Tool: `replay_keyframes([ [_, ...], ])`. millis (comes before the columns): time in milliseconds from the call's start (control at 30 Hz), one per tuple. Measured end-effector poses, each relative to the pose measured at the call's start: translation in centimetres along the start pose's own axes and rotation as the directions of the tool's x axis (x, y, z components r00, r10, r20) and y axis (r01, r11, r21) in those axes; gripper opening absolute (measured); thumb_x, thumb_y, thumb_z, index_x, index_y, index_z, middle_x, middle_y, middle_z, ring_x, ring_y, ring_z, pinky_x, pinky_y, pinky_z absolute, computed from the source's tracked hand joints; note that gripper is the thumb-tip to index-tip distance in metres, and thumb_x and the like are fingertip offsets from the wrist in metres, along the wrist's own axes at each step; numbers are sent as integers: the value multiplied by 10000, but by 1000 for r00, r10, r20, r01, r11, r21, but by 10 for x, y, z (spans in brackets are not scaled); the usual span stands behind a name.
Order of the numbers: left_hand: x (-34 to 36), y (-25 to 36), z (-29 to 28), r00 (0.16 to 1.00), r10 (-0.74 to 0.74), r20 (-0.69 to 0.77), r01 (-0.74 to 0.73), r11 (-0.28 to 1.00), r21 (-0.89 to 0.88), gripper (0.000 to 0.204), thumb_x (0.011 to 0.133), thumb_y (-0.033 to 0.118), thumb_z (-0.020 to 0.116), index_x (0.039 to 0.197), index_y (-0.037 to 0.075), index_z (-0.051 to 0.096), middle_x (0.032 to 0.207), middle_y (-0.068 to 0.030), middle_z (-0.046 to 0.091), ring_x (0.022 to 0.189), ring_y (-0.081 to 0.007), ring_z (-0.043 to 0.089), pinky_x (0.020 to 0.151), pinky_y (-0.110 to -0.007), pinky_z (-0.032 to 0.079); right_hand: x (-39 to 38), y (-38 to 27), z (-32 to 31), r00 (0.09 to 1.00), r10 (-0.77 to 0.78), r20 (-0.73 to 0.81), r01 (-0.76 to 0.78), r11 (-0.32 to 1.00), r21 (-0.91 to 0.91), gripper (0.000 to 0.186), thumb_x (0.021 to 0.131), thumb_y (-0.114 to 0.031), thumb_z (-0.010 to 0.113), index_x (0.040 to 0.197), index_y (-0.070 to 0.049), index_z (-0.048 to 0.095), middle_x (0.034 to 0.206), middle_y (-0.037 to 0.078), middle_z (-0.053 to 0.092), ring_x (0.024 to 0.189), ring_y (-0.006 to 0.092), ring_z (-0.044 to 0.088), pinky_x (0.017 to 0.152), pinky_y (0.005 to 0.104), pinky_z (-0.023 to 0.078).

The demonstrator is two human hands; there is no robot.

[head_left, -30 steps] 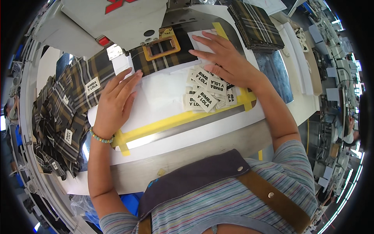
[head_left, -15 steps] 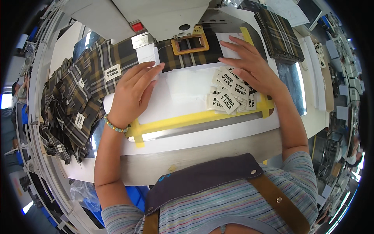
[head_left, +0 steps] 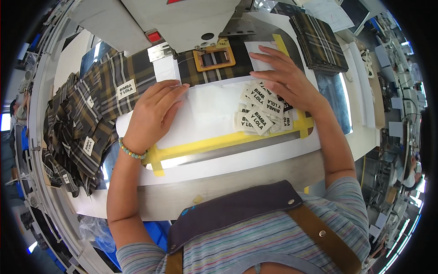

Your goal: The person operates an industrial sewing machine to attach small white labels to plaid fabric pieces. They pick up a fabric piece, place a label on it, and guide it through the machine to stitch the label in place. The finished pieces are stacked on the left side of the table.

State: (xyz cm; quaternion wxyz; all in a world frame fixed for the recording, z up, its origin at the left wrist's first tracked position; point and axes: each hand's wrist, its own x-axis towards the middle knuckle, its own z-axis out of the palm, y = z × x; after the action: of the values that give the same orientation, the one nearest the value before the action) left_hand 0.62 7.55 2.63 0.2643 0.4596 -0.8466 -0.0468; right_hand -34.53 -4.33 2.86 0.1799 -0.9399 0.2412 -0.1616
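Note:
A strip of dark plaid fabric [head_left: 186, 74] runs beneath a sewing machine head [head_left: 185, 23], with an orange rectangular clamp frame [head_left: 216, 68] lying on it. My left hand [head_left: 154, 112] rests by the strip's near edge, fingers stretched out and thumb apart, at a white sheet. Farther right, my right hand [head_left: 288, 82] spreads its fingers over a white piece beside the strip, holding nothing visible. Partly under that hand lies a pile of cream printed labels [head_left: 259, 110]. Both hands lie near the white work surface [head_left: 200, 114], which has yellow tape along its edges.
Crumpled plaid fabric [head_left: 75, 132] with labels on it heaps up at the left. A folded plaid stack [head_left: 319, 43] stands at the back right. A red switch [head_left: 154, 36] sits on the machine. Clear plastic [head_left: 97, 233] hangs below the table's front edge at left.
The whole view has shifted slightly, so things appear a little farther left. Both hands keep nearly the same place and pose over the fabric strip.

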Motion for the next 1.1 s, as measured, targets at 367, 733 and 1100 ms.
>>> replay_keyframes([
  [367, 5, 24, 14, 998, 5, 62, 5, 988, -156, 699, 829, 287, 789, 1449, 77, 547, 1560, -143, 470, 1458, -375, 395, 1184, -487, 350, -18, -53, -24, 998, 60, -31, -66, 959, -275, 907, 853, -643, 696, 1560, -153, 410, 1621, 203, 324, 1481, 437, 317, 1213, 532, 268],
  [733, 6, 30, 22, 960, 96, 263, -33, 971, -235, 686, 829, 283, 775, 1440, 71, 547, 1596, -145, 426, 1488, -387, 358, 1225, -486, 315, -25, -57, 35, 1000, 17, 4, -17, 994, -111, 1030, 793, -607, 765, 1587, -109, 338, 1646, 220, 235, 1472, 458, 304, 1218, 551, 266],
  [1100, 5, 29, 18, 997, 69, 18, -62, 964, -260, 538, 818, 129, 774, 1331, 57, 626, 1509, -137, 536, 1352, -346, 529, 1098, -430, 458, -7, -52, -28, 970, 209, -125, -210, 978, 6, 294, 903, -333, 742, 1017, -61, 747, 1007, 66, 709, 1034, 260, 639, 905, 389, 501],
])
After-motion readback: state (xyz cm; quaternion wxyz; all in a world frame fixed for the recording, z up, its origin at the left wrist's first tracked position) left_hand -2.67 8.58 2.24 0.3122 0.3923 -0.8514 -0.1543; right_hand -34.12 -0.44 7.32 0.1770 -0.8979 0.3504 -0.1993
